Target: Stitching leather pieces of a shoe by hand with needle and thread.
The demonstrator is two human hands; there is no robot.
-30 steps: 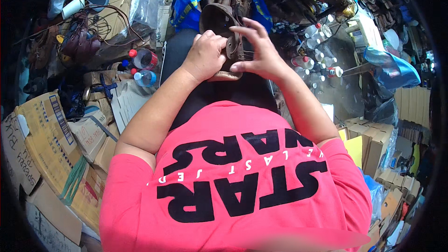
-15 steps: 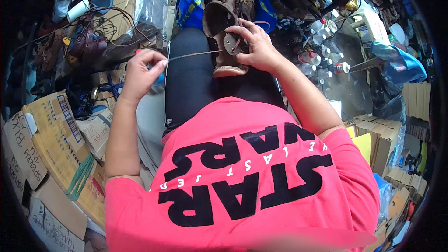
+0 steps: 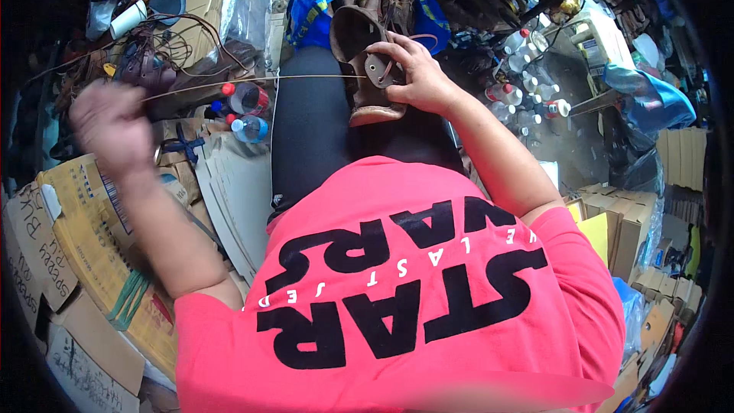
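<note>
On my dark-trousered lap lies a brown leather shoe upper [image 3: 373,112] with metal eyelets and an open, curved collar. My right hand [image 3: 419,75] grips its eyelet flap, fingers on top and thumb at the near edge. From the flap a thin brown lace [image 3: 245,78] runs taut across my thigh to my left hand [image 3: 116,126], held far out to the left. Motion smears the left fingers, but the stretched lace ends in them. A loop of lace [image 3: 428,38] sticks out beyond my right hand.
Beyond my knees, a blue bag [image 3: 310,11] holds more brown leather uppers. Plastic bottles stand on the floor at right [image 3: 505,93] and by my left thigh [image 3: 250,129]. Cardboard boxes [image 3: 84,206] are piled at left. A carton with tangled cords [image 3: 202,19] sits far left.
My left hand has swung out to the left, drawing a longer, straighter length of lace from the shoe upper. My right hand keeps its hold with little movement.
</note>
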